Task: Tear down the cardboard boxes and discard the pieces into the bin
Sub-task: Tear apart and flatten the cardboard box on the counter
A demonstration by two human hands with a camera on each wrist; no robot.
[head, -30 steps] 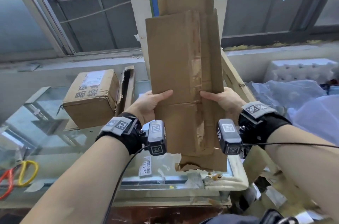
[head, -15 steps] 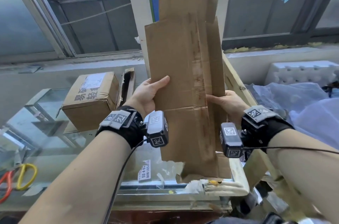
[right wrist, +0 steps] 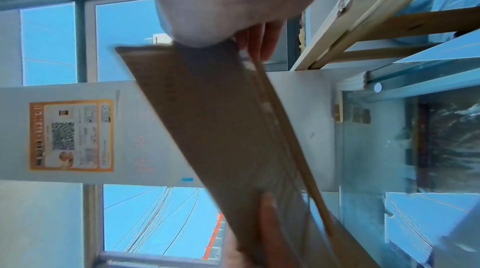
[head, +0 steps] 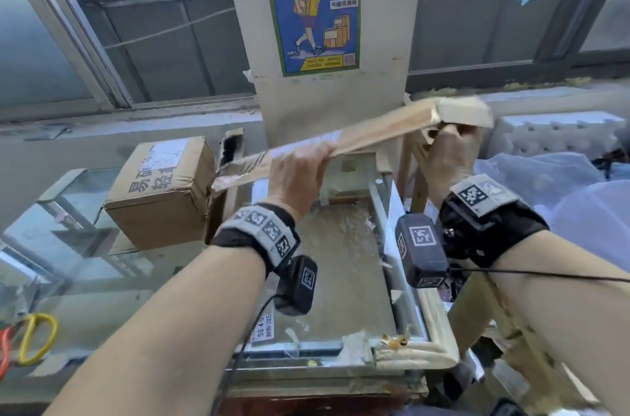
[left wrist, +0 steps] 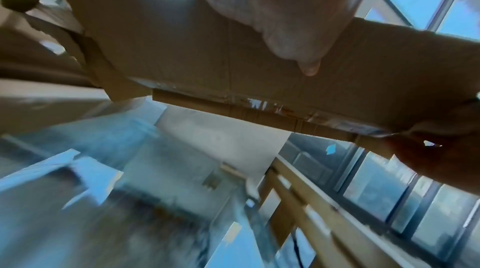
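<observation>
The flattened cardboard (head: 358,139), which was standing upright between the hands a second ago, is now lying nearly edge-on to us, its long axis running across our chest from lower left to upper right, and the motion is blurring it. We are holding it up above the glass table (head: 344,282), in front of the pillar with the poster (head: 315,3). Our left hand (head: 300,173) is clenching the sheet near its middle, thumb showing flat on the underside in the left wrist view; our right hand (head: 450,156) is clamping the folded far end, fingers wrapped over the top layers. So the bulk of the sheet is lying to the left of the right grip, and the left end is hanging free past the left hand. We are judging the coming tear or fold to turn on that span between the two grips. The sealed box (head: 160,190) is waiting on the table just beyond the free end. Scissors (head: 30,337) are lying at far left. No bin is in view.
</observation>
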